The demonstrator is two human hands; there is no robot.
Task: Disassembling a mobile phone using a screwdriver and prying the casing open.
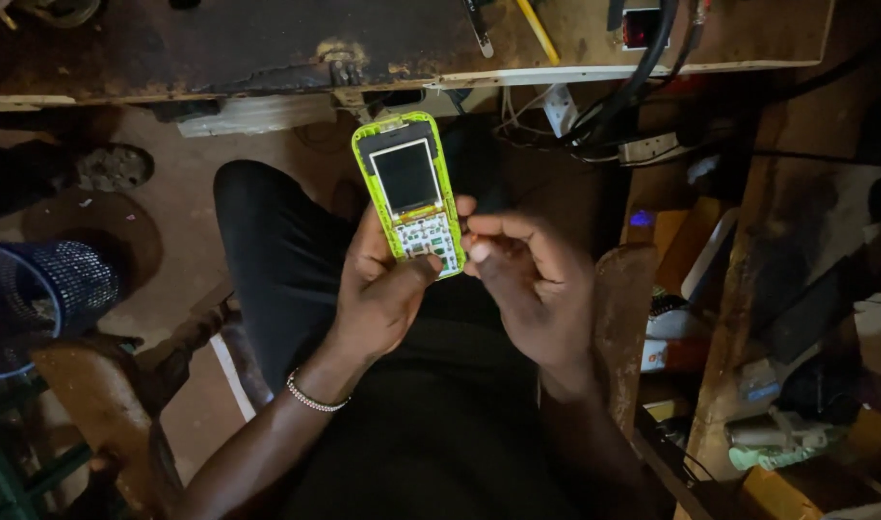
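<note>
Left hand (382, 289) grips phone (408, 193) over lap; right hand (527, 279) fingers (479, 252) pinched closed at its exposed keypad board. Risk: phone slips, drops to floor.

place: small repair workshop | signs: worn, stained counter (267, 48) with hand tools (479, 24) | tangled black cables (623, 96) | cluttered parts shelves (777, 385) | bare floor (185, 221)

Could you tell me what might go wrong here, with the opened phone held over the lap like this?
The left hand alone grips the green phone by its lower end over the lap, so it could slip to the floor. The right hand pinches at the exposed circuit board; any small part could drop out of sight in the dim light. Bare fingertips may also smudge the uncovered board.
</note>
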